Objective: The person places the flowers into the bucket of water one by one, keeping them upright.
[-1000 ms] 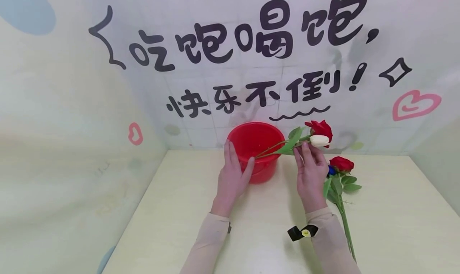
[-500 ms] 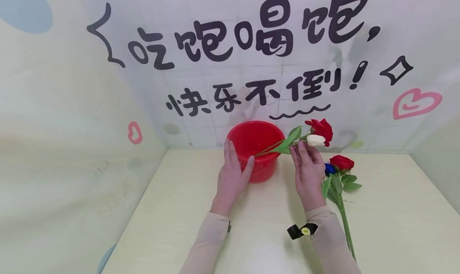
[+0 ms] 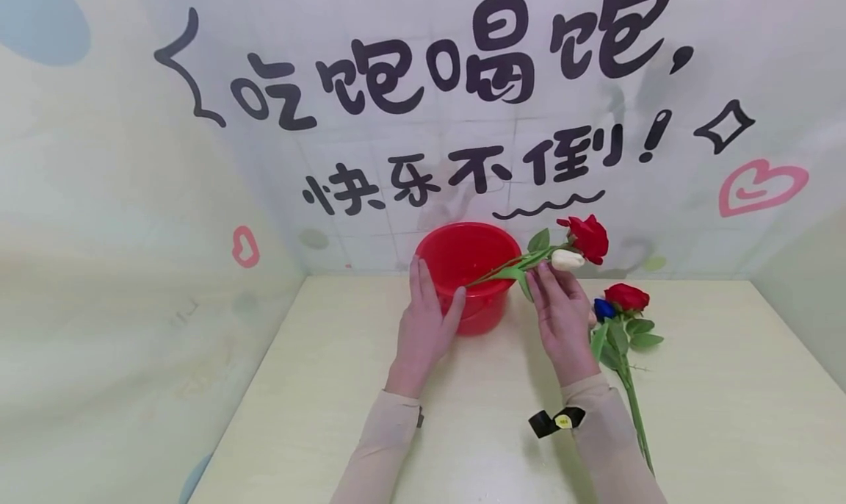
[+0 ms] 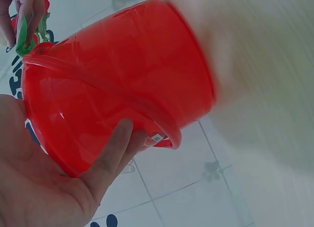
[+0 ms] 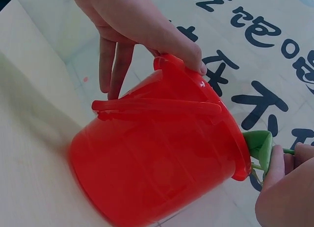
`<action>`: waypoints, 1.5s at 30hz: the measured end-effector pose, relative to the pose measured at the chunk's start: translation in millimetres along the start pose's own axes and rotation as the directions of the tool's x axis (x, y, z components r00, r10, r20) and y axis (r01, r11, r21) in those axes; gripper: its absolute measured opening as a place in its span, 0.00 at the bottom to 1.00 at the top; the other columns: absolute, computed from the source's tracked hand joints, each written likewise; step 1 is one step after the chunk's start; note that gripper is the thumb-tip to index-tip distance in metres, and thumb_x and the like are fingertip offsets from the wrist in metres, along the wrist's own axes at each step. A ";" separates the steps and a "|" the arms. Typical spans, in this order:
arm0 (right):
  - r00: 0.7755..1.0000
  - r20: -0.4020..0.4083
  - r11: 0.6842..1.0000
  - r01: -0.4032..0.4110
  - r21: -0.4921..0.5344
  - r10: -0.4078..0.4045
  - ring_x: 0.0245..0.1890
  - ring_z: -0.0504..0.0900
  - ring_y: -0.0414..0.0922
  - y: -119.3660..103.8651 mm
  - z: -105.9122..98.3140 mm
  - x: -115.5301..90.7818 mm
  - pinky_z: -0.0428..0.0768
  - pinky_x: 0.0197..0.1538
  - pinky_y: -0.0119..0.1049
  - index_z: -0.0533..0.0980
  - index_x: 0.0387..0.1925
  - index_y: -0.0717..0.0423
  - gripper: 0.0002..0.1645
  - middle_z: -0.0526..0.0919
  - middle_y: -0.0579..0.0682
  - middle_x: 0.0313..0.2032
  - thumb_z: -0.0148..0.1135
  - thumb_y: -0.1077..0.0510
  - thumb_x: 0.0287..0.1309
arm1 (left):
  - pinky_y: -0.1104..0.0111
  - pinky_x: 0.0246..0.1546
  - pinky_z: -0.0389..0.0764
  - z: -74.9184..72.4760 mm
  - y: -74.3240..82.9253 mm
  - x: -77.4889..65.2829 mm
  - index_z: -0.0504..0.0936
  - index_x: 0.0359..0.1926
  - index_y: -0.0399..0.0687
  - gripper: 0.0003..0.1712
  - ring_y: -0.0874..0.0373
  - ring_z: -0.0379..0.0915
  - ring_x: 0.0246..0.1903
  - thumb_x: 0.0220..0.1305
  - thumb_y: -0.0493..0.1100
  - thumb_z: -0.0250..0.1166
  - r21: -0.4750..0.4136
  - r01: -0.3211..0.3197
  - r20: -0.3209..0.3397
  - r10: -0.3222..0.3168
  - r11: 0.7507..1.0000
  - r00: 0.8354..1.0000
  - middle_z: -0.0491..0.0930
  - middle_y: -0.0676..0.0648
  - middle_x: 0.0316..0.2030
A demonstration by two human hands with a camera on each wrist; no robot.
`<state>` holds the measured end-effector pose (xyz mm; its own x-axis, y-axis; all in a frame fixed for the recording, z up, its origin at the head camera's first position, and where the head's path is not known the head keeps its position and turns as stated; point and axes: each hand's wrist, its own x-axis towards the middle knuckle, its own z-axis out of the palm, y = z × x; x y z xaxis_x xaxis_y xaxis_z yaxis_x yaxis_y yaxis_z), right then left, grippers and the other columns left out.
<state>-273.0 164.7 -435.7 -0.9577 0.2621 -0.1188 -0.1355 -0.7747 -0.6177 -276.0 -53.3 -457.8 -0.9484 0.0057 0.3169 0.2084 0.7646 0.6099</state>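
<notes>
My left hand (image 3: pixel 423 335) grips the side of a red plastic bucket (image 3: pixel 479 317), its thumb at the rim, as the right wrist view also shows. The bucket stands upright on the table. At its right, my right hand (image 3: pixel 562 317) pinches the green stem of a white tulip (image 3: pixel 567 260) just below the bloom. The stem slants over the rim, its lower end inside the bucket. A red rose (image 3: pixel 588 239) lies at the same slant behind the tulip, its stem also over the rim. A green leaf (image 5: pixel 260 146) hangs by the right fingertips in the right wrist view.
Right of my right forearm, a red rose (image 3: pixel 626 297) and a blue flower (image 3: pixel 604 310) lie on the pale table (image 3: pixel 720 386) with leaves and long stems. A printed wall sheet (image 3: pixel 370 247) rises close behind the bucket. A black strap (image 3: pixel 555 422) is on the right wrist.
My right hand has moved left toward the bucket, sliding the white tulip down past the rose beside it. The left hand and bucket stay in place.
</notes>
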 end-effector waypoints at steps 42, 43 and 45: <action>0.999 0.024 0.987 -0.023 -0.156 0.027 0.52 0.87 0.43 6.7 3.8 -1.7 0.83 0.59 0.36 0.84 0.51 0.52 0.11 0.84 0.50 0.52 0.64 0.64 0.71 | 0.55 0.50 0.88 2.2 -0.1 0.8 0.39 0.86 0.45 0.61 0.49 0.84 0.45 0.70 0.62 0.67 -0.003 -0.008 -0.010 0.008 1.000 1.000 0.57 0.42 0.79; 0.999 0.028 0.986 -0.029 -0.161 0.034 0.52 0.87 0.43 5.8 4.4 -2.5 0.83 0.60 0.35 0.83 0.52 0.52 0.11 0.83 0.50 0.53 0.64 0.65 0.72 | 0.55 0.50 0.88 2.4 0.1 0.9 0.39 0.86 0.45 0.61 0.49 0.84 0.45 0.70 0.62 0.67 -0.002 -0.006 -0.011 0.006 1.000 1.000 0.57 0.43 0.79; 0.999 0.033 0.986 -0.034 -0.166 0.040 0.54 0.87 0.43 4.0 6.2 -4.1 0.82 0.60 0.35 0.82 0.55 0.54 0.13 0.82 0.51 0.55 0.62 0.65 0.73 | 0.55 0.50 0.88 2.7 0.6 1.3 0.39 0.86 0.46 0.61 0.49 0.84 0.46 0.69 0.62 0.68 -0.003 -0.004 -0.015 0.004 1.000 1.000 0.57 0.43 0.79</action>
<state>-271.2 156.9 -432.9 -0.9703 0.2115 -0.1173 -0.0589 -0.6771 -0.7335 -277.8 -51.1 -459.0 -0.9440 -0.0007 0.3299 0.2130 0.7624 0.6110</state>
